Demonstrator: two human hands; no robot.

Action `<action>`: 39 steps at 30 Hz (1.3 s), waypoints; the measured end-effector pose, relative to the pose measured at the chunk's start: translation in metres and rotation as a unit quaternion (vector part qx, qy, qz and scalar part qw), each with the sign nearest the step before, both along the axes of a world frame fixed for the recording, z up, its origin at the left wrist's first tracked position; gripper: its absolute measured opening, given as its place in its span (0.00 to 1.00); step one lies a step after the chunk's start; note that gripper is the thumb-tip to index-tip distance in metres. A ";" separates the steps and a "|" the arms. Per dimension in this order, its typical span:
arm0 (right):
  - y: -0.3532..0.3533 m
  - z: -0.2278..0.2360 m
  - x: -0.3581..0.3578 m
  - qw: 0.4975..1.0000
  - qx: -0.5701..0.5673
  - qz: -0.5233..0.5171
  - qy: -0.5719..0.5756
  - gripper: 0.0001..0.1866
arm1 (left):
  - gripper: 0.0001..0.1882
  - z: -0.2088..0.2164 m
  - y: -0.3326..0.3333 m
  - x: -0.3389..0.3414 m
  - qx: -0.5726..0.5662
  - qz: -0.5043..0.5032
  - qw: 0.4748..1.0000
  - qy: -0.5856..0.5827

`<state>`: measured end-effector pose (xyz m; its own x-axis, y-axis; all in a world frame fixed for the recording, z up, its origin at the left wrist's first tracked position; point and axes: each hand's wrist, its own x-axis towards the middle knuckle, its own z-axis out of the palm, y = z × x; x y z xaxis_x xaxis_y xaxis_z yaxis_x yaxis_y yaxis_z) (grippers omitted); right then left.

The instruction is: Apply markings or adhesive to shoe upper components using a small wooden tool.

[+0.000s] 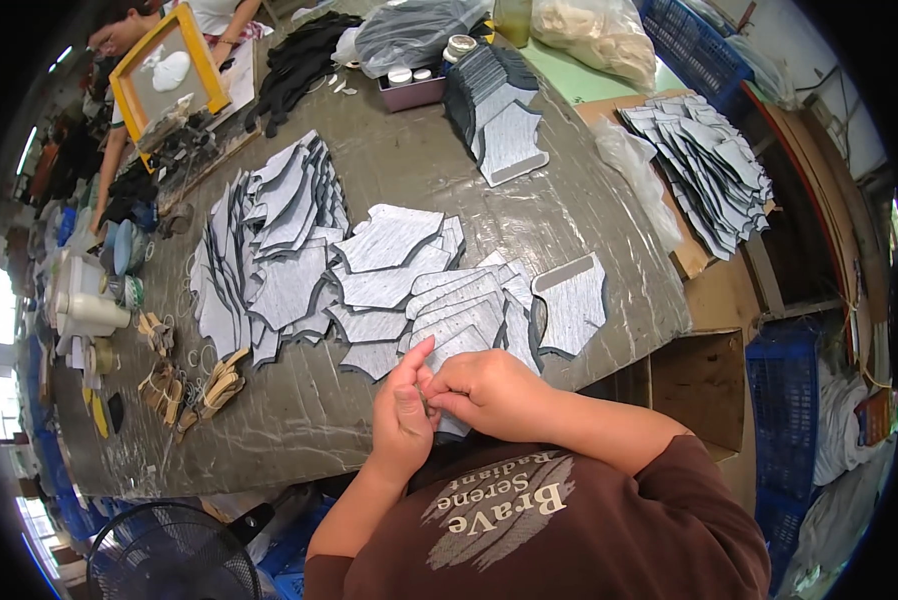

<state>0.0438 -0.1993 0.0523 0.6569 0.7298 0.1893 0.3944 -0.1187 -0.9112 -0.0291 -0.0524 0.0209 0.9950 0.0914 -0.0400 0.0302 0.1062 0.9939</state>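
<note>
My left hand [403, 412] and my right hand [487, 392] meet at the table's near edge, in front of my brown shirt. The right fingers are pinched together against the curled fingers of the left; whatever lies between them is too small or hidden to name. Just beyond my hands, overlapping grey cut fabric pieces [461, 310] with dark undersides are fanned out. One separate grey piece [574, 305] with a plain grey strip along its top edge lies to their right. Larger stacks of cut pieces [294, 210] spread to the left.
Another stack [509, 130] sits farther back, near a purple box [412, 93] of jars. More pieces [704, 170] rest on cardboard at right. Bundled tan strips [219, 385] lie left. A yellow-framed screen [174, 75] stands by another person. A fan [169, 555] and blue crates [781, 420] flank me.
</note>
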 end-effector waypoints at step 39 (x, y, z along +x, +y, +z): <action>-0.010 -0.033 -0.005 0.808 0.087 0.023 0.582 0.03 | 0.12 0.013 0.019 0.011 0.426 -0.034 0.843 -0.328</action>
<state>0.0386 -0.2096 0.0189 0.4368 0.7877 -0.4344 -0.7415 0.0419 -0.6697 -0.0179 -0.0338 0.0334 0.7818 -0.2494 0.5715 -0.5782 -0.6332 0.5146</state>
